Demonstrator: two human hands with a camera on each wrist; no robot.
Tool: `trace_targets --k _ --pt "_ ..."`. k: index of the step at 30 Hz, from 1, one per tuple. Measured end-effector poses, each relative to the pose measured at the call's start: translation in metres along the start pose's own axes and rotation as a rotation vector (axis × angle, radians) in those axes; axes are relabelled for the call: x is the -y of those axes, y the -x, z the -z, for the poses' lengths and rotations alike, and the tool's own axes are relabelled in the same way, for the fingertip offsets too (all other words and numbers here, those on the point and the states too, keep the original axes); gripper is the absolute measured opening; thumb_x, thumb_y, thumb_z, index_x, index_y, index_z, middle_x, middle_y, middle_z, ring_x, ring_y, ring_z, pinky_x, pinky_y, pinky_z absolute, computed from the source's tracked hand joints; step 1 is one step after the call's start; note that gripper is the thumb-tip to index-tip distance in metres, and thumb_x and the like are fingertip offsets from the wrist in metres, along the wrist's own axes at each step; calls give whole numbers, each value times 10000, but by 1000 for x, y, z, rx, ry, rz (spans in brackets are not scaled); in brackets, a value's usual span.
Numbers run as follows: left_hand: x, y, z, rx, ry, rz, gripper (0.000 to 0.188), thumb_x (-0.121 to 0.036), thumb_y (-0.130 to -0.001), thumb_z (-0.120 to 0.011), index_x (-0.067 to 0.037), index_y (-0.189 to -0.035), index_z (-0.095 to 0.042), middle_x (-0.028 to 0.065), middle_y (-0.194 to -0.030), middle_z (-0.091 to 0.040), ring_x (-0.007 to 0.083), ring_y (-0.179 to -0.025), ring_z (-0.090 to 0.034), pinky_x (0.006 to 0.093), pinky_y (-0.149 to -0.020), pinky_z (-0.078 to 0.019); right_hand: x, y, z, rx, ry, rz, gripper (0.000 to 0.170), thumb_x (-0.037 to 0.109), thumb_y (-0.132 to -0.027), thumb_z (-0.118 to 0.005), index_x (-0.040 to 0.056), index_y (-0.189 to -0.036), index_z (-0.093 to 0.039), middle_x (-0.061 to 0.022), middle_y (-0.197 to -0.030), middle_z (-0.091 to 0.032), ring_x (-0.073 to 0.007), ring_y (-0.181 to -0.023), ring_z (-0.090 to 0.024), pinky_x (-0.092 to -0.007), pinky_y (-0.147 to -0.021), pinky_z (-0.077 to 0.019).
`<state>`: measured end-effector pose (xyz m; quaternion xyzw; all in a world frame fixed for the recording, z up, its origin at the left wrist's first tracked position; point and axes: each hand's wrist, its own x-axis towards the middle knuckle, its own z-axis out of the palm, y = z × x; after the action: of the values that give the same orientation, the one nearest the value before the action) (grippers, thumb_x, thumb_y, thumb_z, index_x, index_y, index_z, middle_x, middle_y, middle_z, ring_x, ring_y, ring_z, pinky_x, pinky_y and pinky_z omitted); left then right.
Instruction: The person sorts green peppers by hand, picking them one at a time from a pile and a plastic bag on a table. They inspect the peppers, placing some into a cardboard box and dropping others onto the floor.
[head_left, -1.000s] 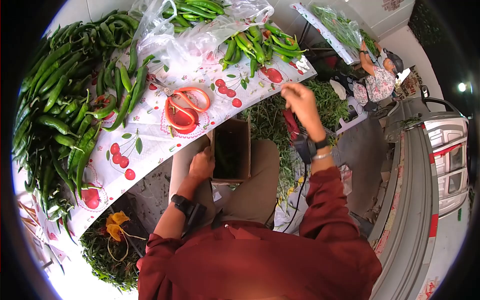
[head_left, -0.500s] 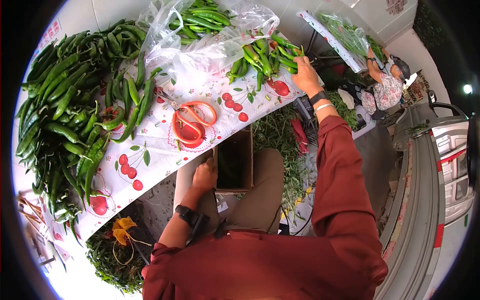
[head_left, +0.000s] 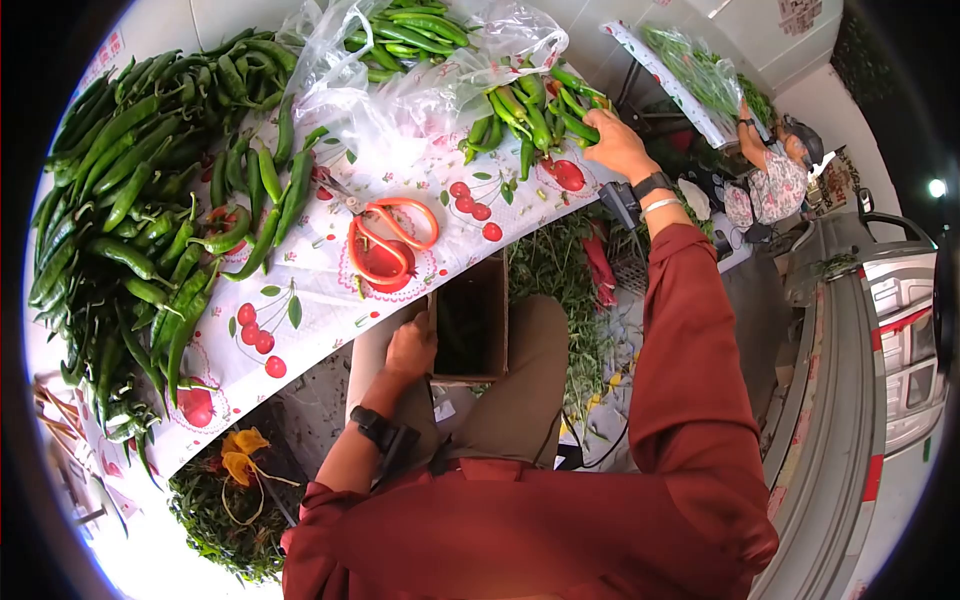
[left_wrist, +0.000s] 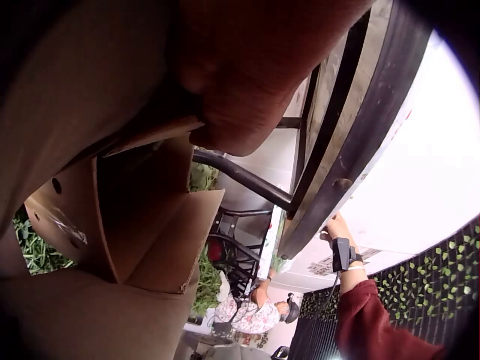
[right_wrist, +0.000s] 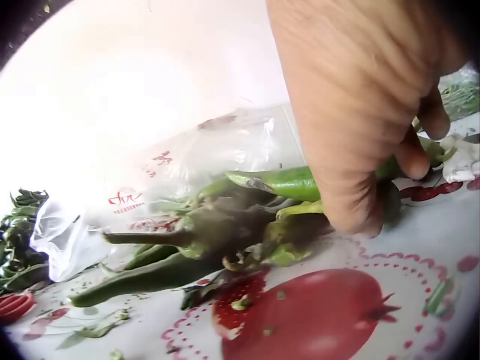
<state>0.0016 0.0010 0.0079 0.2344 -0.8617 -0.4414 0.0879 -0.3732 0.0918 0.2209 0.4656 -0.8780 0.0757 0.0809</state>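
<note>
My right hand [head_left: 622, 150] reaches over the right end of the table to a small heap of green chili peppers [head_left: 530, 112]. In the right wrist view its fingers curl down round a green chili pepper [right_wrist: 281, 182], hiding part of it; other peppers [right_wrist: 157, 276] lie beside it on the cloth. Down between the knees, my left hand [head_left: 410, 350] grips the left edge of an open cardboard box [head_left: 503, 325]. The left wrist view shows that hand close against the box's side, above an upright flap [left_wrist: 199, 232]. The box's inside is dark.
Orange-handled scissors [head_left: 432, 222] lie on the cherry-print tablecloth [head_left: 335, 290]. A large pepper pile [head_left: 120, 210] covers the table's left side, and a clear plastic bag [head_left: 395, 115] stands at the back. Leafy cuttings [head_left: 555, 275] lie on the floor. Another person [head_left: 778, 185] works at the far right.
My right hand has moved from above the floor cuttings forward to the small pepper heap, and its fingers have closed there. The left hand stays at the box.
</note>
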Motion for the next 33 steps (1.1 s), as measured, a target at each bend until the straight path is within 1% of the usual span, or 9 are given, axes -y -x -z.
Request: trace_targets --k 4,10,13,15,16,20,26,29,33 --pt "3 0 -1 -10 8 -2 273 -104 -726 -483 -2 -979 -467 263 -764 -562 428 -752 -534 497 -698 -427 14 16 3 29 -87 47 513 206 -587 -628 80 -1066 -496 -79 -1111 -489 -284 -967 -515 -372 -804 -419" --pt "2 -1 -3 -22 7 -45 253 -104 -729 -483 -1 -959 -466 266 -753 -559 429 -746 -535 498 -692 -429 25 25 13 80 14 21 503 209 -577 -638 52 -1038 -515 -86 -1048 -484 -286 -927 -518 -374 -785 -419" --pt "1 0 -2 -22 25 -38 256 -107 -731 -482 0 -963 -468 267 -761 -561 426 -751 -537 496 -700 -429 10 24 2 22 -134 88 470 171 -569 -654 34 -1001 -526 -105 -1002 -485 -292 -886 -520 -356 -762 -419" --pt "-2 1 -2 -18 2 -5 257 -110 -732 -479 -3 -966 -471 265 -776 -565 424 -759 -539 495 -709 -427 -3 25 -5 -56 -502 181 388 112 -592 -651 24 -948 -525 -89 -961 -478 -240 -810 -524 -325 -719 -423" --pt "-1 1 -3 -15 3 -4 257 -110 -732 -479 -3 -966 -471 265 -776 -565 424 -759 -539 495 -709 -427 8 33 4 -20 -692 141 260 14 -675 -599 63 -917 -516 5 -866 -460 -103 -790 -468 -255 -671 -406" --pt "2 -1 -4 -1 -21 4 260 -111 -730 -477 -5 -967 -473 267 -789 -565 425 -768 -539 496 -717 -425 20 46 24 96 -993 -126 263 23 -691 -597 105 -928 -517 36 -751 -462 -69 -676 -436 -217 -577 -352" --pt "3 -1 -6 -16 2 4 272 -102 -725 -473 7 -973 -498 276 -792 -551 433 -784 -524 498 -698 -419 34 76 29 39 -1351 -117 296 23 -676 -582 82 -955 -502 8 -774 -487 -78 -663 -448 -213 -562 -363" --pt "2 -1 -3 -6 6 3 263 -104 -726 -478 8 -963 -498 278 -796 -551 434 -789 -523 498 -700 -417 57 112 28 90 -1387 -90 324 29 -667 -580 85 -974 -495 11 -758 -478 -76 -648 -443 -201 -575 -362" --pt "1 0 -4 -30 -4 -47 201 -101 -717 -513 -10 -888 -460 257 -751 -564 425 -747 -536 494 -696 -428 107 158 25 161 -1220 13 310 47 -642 -575 60 -937 -482 -17 -922 -430 -101 -838 -440 -228 -723 -371"
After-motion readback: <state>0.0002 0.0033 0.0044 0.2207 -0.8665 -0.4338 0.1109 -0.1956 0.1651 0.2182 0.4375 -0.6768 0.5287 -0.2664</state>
